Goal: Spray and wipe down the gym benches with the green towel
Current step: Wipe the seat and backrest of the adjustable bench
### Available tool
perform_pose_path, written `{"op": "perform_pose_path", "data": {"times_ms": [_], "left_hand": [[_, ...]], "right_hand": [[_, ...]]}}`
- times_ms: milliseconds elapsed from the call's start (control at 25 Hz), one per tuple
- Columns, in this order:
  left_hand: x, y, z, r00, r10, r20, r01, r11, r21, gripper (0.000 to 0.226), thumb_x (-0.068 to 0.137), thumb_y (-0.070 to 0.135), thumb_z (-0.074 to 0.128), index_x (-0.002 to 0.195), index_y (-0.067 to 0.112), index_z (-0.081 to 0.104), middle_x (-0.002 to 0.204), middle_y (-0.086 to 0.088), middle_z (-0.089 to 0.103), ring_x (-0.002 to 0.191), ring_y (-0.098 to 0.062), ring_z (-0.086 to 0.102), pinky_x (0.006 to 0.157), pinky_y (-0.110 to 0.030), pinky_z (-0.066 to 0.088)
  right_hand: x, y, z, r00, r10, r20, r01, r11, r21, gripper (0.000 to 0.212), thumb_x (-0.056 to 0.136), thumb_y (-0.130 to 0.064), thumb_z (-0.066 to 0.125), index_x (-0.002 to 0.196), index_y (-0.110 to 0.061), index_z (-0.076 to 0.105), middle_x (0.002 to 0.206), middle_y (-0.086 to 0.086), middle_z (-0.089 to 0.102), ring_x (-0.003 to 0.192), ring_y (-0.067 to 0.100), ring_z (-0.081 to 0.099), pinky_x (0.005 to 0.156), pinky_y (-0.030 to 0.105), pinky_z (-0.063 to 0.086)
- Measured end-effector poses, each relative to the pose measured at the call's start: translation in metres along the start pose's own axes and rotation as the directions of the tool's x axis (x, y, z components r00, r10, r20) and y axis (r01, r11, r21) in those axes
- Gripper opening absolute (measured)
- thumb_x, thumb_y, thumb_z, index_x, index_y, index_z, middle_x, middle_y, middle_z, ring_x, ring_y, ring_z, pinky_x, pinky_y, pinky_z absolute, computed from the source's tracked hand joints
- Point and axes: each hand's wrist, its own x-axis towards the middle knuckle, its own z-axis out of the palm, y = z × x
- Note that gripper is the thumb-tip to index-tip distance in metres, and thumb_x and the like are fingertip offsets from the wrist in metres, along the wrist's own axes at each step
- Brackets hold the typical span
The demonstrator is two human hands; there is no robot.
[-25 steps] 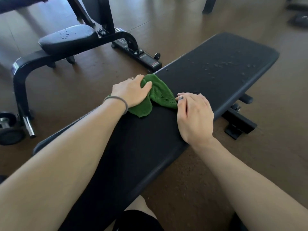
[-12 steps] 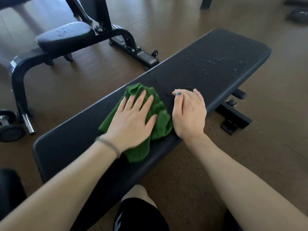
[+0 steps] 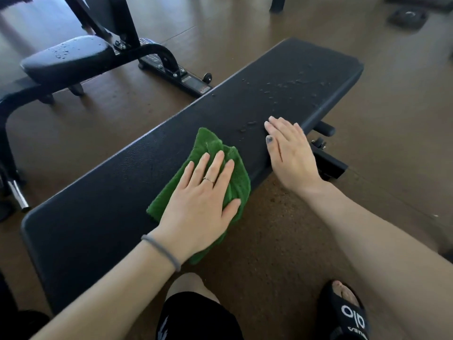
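Second bench [image 3: 66, 57] at far left — droplets on its seat pad, not yet wiped. Flat bench [image 3: 103, 192] runs diagonally through the middle of the view.

You're in the wiping step. Your left hand [image 3: 201, 204] lies flat on the green towel [image 3: 210, 148], fingers straight and slightly spread, thumb out to the side, pressing the bunched cloth onto the pad near its front edge. Further right, your right hand [image 3: 291, 155] rests palm-down on the bench edge, fingers straight and close together, holding nothing — looks like bracing.

Spray droplets [image 3: 289, 84] sit on the far-right stretch of the pad, a few just beyond the towel. Next move, as I read it: push the towel right, toward that wet patch, and lift the right hand clear of the path.

Against half a second ago: towel and left hand sit closer to the front edge, the cloth now partly over it; right hand in much the same spot on the pad.
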Motion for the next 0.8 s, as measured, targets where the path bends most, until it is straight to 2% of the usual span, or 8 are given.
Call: {"op": "perform_pose_path", "data": {"times_ms": [120, 200, 320, 440, 520, 560, 640, 800], "left_hand": [[0.050, 0.016, -0.003, 1.000, -0.013, 0.000, 0.013, 0.999, -0.036, 0.077, 0.104, 0.062, 0.020, 0.165, 0.020, -0.002, 0.173, -0.004, -0.007, 0.160, -0.026, -0.007, 0.129, -0.044, -0.002], [0.086, 0.032, -0.009, 0.999, -0.030, 0.025, 0.032, 0.997, -0.068, 0.077, 0.105, 0.061, 0.021, 0.165, 0.018, 0.000, 0.173, -0.006, -0.006, 0.160, -0.027, -0.006, 0.129, -0.046, -0.001], [0.094, 0.046, -0.009, 0.998, -0.056, 0.022, 0.057, 0.997, -0.055, 0.075, 0.107, 0.058, 0.021, 0.165, 0.016, 0.000, 0.173, -0.006, -0.007, 0.160, -0.025, -0.006, 0.129, -0.044, -0.001], [0.044, 0.047, -0.003, 0.999, -0.029, -0.017, 0.030, 0.999, 0.012, 0.072, 0.107, 0.053, 0.021, 0.165, 0.018, -0.002, 0.173, -0.002, -0.006, 0.160, -0.022, -0.004, 0.130, -0.041, 0.001], [0.031, 0.046, -0.002, 0.998, -0.043, -0.040, 0.043, 0.999, 0.016, 0.069, 0.107, 0.054, 0.019, 0.165, 0.021, 0.000, 0.172, 0.001, -0.004, 0.160, -0.020, -0.001, 0.130, -0.040, 0.003], [0.039, 0.047, -0.003, 0.997, -0.060, -0.039, 0.061, 0.998, 0.010, 0.069, 0.107, 0.055, 0.016, 0.165, 0.023, 0.001, 0.172, 0.002, -0.003, 0.159, -0.019, -0.001, 0.129, -0.039, 0.003], [0.068, 0.055, -0.005, 0.992, -0.124, -0.034, 0.123, 0.992, -0.028, 0.071, 0.104, 0.061, 0.011, 0.165, 0.027, 0.000, 0.171, 0.007, -0.007, 0.159, -0.015, -0.006, 0.129, -0.037, -0.002], [0.165, 0.062, -0.014, 0.965, -0.263, -0.017, 0.257, 0.954, -0.153, 0.064, 0.108, 0.055, 0.018, 0.165, 0.029, 0.005, 0.173, 0.008, -0.004, 0.159, -0.012, -0.006, 0.129, -0.035, -0.005]], "right_hand": [[0.004, -0.004, 0.001, 1.000, -0.005, 0.028, 0.004, 1.000, 0.025, 0.052, 0.110, -0.029, 0.024, 0.156, -0.011, 0.041, 0.165, 0.004, 0.034, 0.156, 0.018, 0.022, 0.127, 0.032, 0.003], [0.010, 0.003, -0.014, 0.987, -0.049, 0.150, 0.044, 0.998, 0.040, 0.050, 0.112, -0.027, 0.023, 0.158, -0.012, 0.037, 0.167, 0.002, 0.030, 0.157, 0.015, 0.019, 0.127, 0.031, 0.004], [0.021, 0.021, -0.032, 0.960, -0.111, 0.256, 0.090, 0.992, 0.092, 0.045, 0.113, -0.020, 0.027, 0.152, -0.008, 0.046, 0.163, 0.006, 0.038, 0.154, 0.018, 0.027, 0.124, 0.030, 0.011], [0.038, 0.034, -0.029, 0.967, -0.237, 0.094, 0.229, 0.970, 0.084, 0.045, 0.110, -0.025, 0.033, 0.134, -0.006, 0.066, 0.145, 0.012, 0.060, 0.139, 0.028, 0.050, 0.118, 0.041, 0.032], [0.067, 0.043, -0.024, 0.956, -0.293, -0.022, 0.294, 0.954, 0.054, 0.048, 0.106, -0.032, 0.033, 0.115, -0.007, 0.074, 0.121, 0.012, 0.072, 0.113, 0.035, 0.063, 0.097, 0.048, 0.049], [0.086, 0.049, -0.020, 0.948, -0.314, -0.063, 0.315, 0.949, 0.015, 0.049, 0.105, -0.034, 0.033, 0.106, -0.008, 0.075, 0.109, 0.012, 0.072, 0.100, 0.038, 0.064, 0.087, 0.049, 0.051], [0.116, 0.058, -0.014, 0.939, -0.322, -0.118, 0.321, 0.947, -0.031, 0.048, 0.104, -0.035, 0.035, 0.095, -0.007, 0.073, 0.096, 0.014, 0.069, 0.087, 0.041, 0.061, 0.077, 0.049, 0.051], [0.131, 0.068, -0.007, 0.953, -0.208, -0.221, 0.227, 0.971, 0.067, 0.045, 0.104, -0.033, 0.038, 0.088, -0.007, 0.071, 0.090, 0.014, 0.066, 0.080, 0.040, 0.060, 0.072, 0.048, 0.049]]}}
